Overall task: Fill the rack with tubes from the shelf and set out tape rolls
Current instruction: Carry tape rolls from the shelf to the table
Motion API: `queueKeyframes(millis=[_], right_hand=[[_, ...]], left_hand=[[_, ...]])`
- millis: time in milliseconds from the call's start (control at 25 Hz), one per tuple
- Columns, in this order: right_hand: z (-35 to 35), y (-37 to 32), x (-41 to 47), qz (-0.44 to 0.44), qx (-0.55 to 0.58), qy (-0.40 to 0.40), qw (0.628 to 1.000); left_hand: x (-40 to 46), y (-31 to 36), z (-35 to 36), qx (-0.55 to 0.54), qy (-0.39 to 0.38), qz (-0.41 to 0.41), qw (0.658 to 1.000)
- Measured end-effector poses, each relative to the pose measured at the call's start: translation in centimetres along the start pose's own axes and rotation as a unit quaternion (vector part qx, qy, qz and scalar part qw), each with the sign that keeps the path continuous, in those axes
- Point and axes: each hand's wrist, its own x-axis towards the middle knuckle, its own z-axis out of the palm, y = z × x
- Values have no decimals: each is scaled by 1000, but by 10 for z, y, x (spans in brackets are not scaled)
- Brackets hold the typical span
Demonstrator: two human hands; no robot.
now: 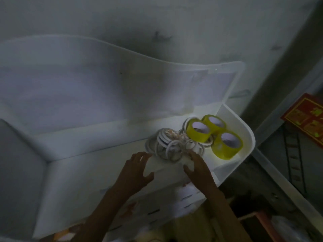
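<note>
Dim, greyish light. Three tape rolls [214, 135] beyond the right hand [197, 167]: yellow-green, pale lilac-white cores. Thin rolls [172, 144] at its fingertips: white, one flecked orange. Bin [243, 135]: white, translucent. Box [305, 119] far right: red, yellow print. Wall [174, 23]: grey-white, dark smudges.

The whole view is dim and soft with blur. The heap of thin white tape rolls [172, 145] is smeared, so their count cannot be told, and the yellow tape rolls [214, 135] cover the ones behind. The white bin [248, 135] runs off the left edge. Whether the left hand [138, 170] and right hand [197, 168] touch the white box [167, 173] between them is unclear. Print on the red packet [305, 119], cut by the right edge, is unreadable
</note>
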Motion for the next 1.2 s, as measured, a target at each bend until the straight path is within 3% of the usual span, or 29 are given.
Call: queueKeyframes(millis=[240, 680, 920, 1200], right_hand=[[3, 18, 69, -120, -41, 29, 991], [-6, 37, 112, -207, 95, -6, 974], [-37, 46, 110, -180, 218, -7, 959], [-53, 48, 109, -122, 251, 7, 960]], left_hand=[[23, 16, 13, 5, 31, -103, 994], [44, 53, 33, 10, 78, -179, 981], [61, 60, 35, -17, 110, -166, 980], [73, 61, 46, 3, 95, -141, 986]])
